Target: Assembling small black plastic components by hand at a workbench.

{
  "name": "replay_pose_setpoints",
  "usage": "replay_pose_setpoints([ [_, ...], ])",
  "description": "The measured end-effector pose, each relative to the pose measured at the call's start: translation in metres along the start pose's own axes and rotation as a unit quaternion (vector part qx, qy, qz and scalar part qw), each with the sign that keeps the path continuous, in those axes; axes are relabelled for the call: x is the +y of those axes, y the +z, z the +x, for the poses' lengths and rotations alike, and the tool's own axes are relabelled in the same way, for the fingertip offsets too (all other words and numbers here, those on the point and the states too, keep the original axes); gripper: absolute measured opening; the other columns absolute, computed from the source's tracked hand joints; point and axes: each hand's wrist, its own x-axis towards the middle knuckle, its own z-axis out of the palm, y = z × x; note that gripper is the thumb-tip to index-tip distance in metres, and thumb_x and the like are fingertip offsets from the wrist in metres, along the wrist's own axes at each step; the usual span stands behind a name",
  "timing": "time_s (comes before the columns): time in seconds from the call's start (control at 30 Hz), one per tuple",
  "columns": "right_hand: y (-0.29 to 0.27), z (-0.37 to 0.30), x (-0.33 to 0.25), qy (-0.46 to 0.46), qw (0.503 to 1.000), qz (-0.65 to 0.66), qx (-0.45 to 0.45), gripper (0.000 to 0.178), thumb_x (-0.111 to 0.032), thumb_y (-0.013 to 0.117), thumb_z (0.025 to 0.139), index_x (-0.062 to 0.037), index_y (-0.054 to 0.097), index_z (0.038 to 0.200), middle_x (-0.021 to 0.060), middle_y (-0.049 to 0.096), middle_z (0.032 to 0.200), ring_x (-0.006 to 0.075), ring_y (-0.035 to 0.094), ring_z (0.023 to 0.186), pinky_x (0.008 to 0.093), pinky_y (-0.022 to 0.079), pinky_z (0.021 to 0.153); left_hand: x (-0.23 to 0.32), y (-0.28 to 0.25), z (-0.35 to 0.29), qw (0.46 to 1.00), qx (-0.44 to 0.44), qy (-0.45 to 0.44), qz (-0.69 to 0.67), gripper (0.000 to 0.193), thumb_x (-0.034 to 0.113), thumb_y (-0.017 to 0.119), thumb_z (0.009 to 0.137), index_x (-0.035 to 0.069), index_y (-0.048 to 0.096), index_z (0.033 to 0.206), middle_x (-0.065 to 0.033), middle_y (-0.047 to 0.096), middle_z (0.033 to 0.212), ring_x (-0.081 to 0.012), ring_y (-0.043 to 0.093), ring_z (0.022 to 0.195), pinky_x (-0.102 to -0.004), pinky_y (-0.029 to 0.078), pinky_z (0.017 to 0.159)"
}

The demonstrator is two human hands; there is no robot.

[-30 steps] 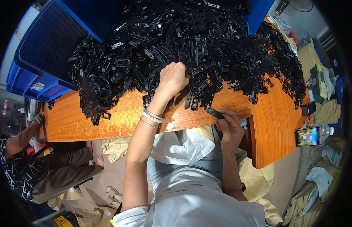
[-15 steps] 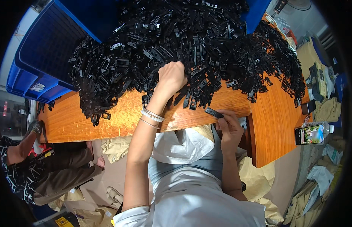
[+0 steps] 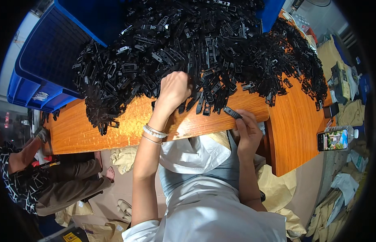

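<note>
A large heap of small black plastic clips (image 3: 155,60) covers the back of the wooden table. My left hand (image 3: 176,88), with bracelets at the wrist, is closed at the near edge of the heap, knuckles up. Its fingertips are hidden, so what they grip cannot be made out. Over the table's front edge, my right hand (image 3: 248,131) pinches one long black clip (image 3: 232,112) between thumb and fingers. That clip points up and to the left, close to several loose clips (image 3: 206,105) lying at the heap's front.
A blue crate (image 3: 46,68) stands at the left of the wooden table (image 3: 127,125). A phone (image 3: 332,140) with a lit screen is at the right, beside a bottle. White cloth (image 3: 192,155) hangs below the table edge. At the left sits another person (image 3: 54,185).
My left hand has shifted left and slightly nearer to me along the heap's edge. My right hand keeps the clip and has barely moved; the clip slants a little more steeply.
</note>
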Motion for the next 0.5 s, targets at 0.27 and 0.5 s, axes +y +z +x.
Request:
replay_pose_setpoints([
  [0.27,0.01,0.014,-0.012,-0.031,0.999,0.008,0.011,0.013,-0.005,0.058,0.082,0.0069,0.061,0.087,0.0073,0.056,0.094,0.0092,0.052,0.08,0.0204,0.04,0.07,0.004,0.01,-0.034,0.903,0.159,-0.033,-0.398,0.008,0.0,0.063,0.07,-0.006,0.061,0.075,-0.0087,0.06,0.069,-0.0142,0.059,0.061,-0.0263,0.045,0.053],
  [0.5,0.029,0.023,-0.018,0.128,0.982,0.14,-0.023,0.012,-0.009,0.059,0.082,0.0032,0.062,0.079,0.006,0.058,0.075,0.0076,0.049,0.057,0.0204,0.038,0.051,0.026,0.008,-0.074,0.792,0.065,0.003,-0.608,0.011,-0.009,0.058,0.074,-0.005,0.064,0.083,-0.0066,0.062,0.073,-0.0087,0.059,0.063,-0.0168,0.044,0.053],
])
